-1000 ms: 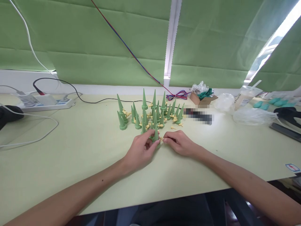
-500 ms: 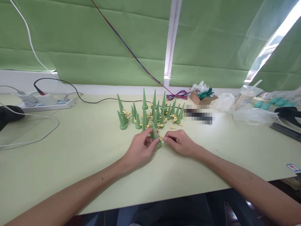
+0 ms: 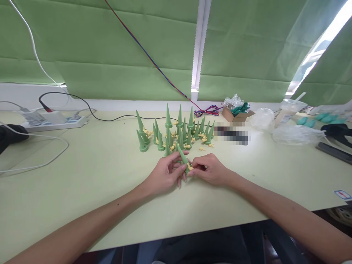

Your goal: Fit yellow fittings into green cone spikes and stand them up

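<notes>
A green cone with a round base leans in the fingers of my left hand, its tip pointing up and to the left. Against the cone's lower right side lies a small yellow piece. My right hand pinches at that piece with thumb and forefinger, touching the cone's base. Just beyond my hands stand several more green cones, with small yellow pieces among them. Two loose yellow pieces, one of them forked, lie to the right of the group.
Behind on the left is a power strip with plugs and cables. At the back right are a cardboard box, plastic bags, a drink cup and teal pieces. A blurred dark object lies right of the cones.
The held cone has tilted further left and its base has come nearer to me. My right hand has moved slightly down and in against it. The yellow piece now sits on the cone's side.
</notes>
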Available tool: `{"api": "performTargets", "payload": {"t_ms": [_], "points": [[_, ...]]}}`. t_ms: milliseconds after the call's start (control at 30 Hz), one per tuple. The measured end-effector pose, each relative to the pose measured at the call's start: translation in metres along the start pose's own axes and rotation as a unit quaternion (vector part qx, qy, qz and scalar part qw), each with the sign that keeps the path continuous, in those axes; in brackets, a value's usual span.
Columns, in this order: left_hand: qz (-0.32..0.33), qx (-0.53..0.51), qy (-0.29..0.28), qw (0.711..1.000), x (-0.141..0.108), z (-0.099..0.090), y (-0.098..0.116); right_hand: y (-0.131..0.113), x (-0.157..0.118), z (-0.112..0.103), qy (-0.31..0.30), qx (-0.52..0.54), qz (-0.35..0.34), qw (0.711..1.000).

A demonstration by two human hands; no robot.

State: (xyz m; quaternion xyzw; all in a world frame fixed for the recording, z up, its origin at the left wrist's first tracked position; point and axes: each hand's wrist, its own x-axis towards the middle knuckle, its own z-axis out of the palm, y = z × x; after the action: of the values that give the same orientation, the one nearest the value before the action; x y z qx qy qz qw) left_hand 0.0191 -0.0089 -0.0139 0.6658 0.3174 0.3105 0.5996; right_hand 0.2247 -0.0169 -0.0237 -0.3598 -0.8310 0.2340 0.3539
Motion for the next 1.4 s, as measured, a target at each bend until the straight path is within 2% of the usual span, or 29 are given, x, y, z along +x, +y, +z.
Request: {"api": "performTargets", "payload": {"t_ms": [133, 233, 333, 567, 733, 867, 933, 967, 1033, 1100, 1167, 1267, 1400], "points": [[-0.003, 0.022, 0.005, 1.0, -0.001, 0.001, -0.001, 0.0, 0.0, 0.0, 0.002, 0.007, 0.007, 1.0], [0.021, 0.104, 0.025, 0.994, -0.002, 0.003, -0.001, -0.002, 0.002, -0.001, 0.04, 0.022, 0.012, 0.999], [0.07, 0.211, 0.037, 0.974, -0.005, 0.003, 0.002, -0.004, 0.002, -0.002, 0.07, 0.024, 0.008, 0.997], [0.153, 0.377, 0.048, 0.912, -0.004, -0.001, 0.0, -0.007, -0.001, 0.003, 0.07, -0.007, -0.013, 0.997], [0.204, 0.41, 0.047, 0.888, -0.006, -0.002, 0.0, -0.011, -0.002, 0.005, 0.066, -0.03, -0.022, 0.997], [0.275, 0.413, 0.06, 0.866, -0.01, -0.006, 0.004, -0.014, -0.001, 0.002, 0.101, -0.058, -0.047, 0.992], [0.334, 0.416, 0.101, 0.84, -0.01, -0.01, 0.007, -0.013, 0.0, -0.002, 0.144, -0.081, -0.056, 0.985], [0.37, 0.419, 0.134, 0.818, -0.009, -0.012, 0.009, -0.012, 0.002, -0.004, 0.171, -0.094, -0.055, 0.979], [0.399, 0.427, 0.215, 0.782, -0.005, -0.019, 0.015, -0.008, 0.004, -0.009, 0.22, -0.114, -0.036, 0.968], [0.39, 0.421, 0.325, 0.752, 0.0, -0.029, 0.02, -0.002, 0.006, -0.013, 0.246, -0.125, -0.021, 0.961], [0.374, 0.401, 0.411, 0.729, 0.005, -0.042, 0.023, 0.005, 0.008, -0.016, 0.262, -0.144, -0.004, 0.954], [0.368, 0.371, 0.473, 0.71, 0.013, -0.062, 0.024, 0.013, 0.01, -0.017, 0.269, -0.176, -0.002, 0.947], [0.27, 0.354, 0.534, 0.719, 0.021, -0.082, 0.018, 0.018, 0.014, -0.017, 0.278, -0.199, -0.02, 0.94]]}}
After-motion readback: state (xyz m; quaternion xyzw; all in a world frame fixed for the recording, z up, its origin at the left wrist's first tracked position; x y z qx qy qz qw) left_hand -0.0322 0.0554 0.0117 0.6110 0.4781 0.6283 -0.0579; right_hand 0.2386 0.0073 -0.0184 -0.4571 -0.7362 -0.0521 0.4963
